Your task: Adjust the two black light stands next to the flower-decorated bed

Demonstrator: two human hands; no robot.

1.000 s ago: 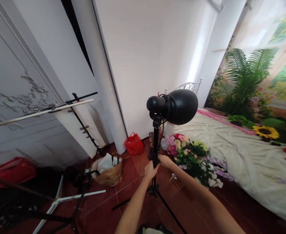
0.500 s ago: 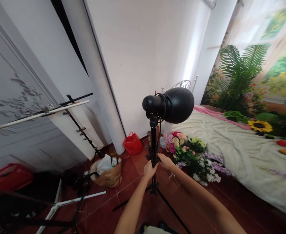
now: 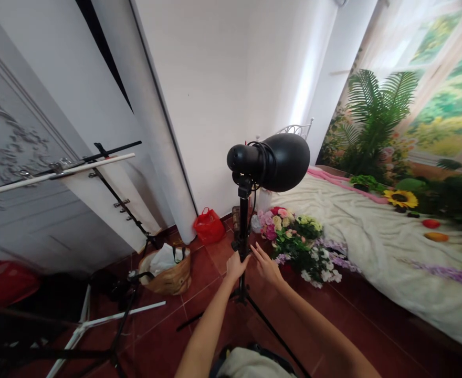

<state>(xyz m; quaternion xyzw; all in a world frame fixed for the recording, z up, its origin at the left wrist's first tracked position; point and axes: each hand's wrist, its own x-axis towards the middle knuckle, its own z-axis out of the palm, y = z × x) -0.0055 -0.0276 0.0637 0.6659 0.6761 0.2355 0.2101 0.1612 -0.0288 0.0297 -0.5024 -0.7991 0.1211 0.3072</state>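
Note:
A black studio lamp point(image 3: 284, 163) with a wide reflector tops a black light stand point(image 3: 244, 220) right in front of me. Its cord is looped round the lamp's neck and hangs down beside the pole. My left hand point(image 3: 237, 266) is wrapped round the pole below a clamp knob. Just right of the pole, my right hand point(image 3: 267, 266) is open, fingers extended, apart from the pole or barely at its edge. The stand's legs spread over the red tiled floor point(image 3: 203, 283).
Artificial flowers point(image 3: 294, 231) lie right of the stand, against a bed with a cream blanket point(image 3: 380, 262). A red bag point(image 3: 209, 226) and a wicker basket point(image 3: 171, 278) stand on the left. Another stand with white legs point(image 3: 116, 316) and a backdrop crossbar point(image 3: 58, 173) are further left.
My right hand has come off the pole and opened, moving slightly right. My left hand stays on the pole. The view has shifted a little.

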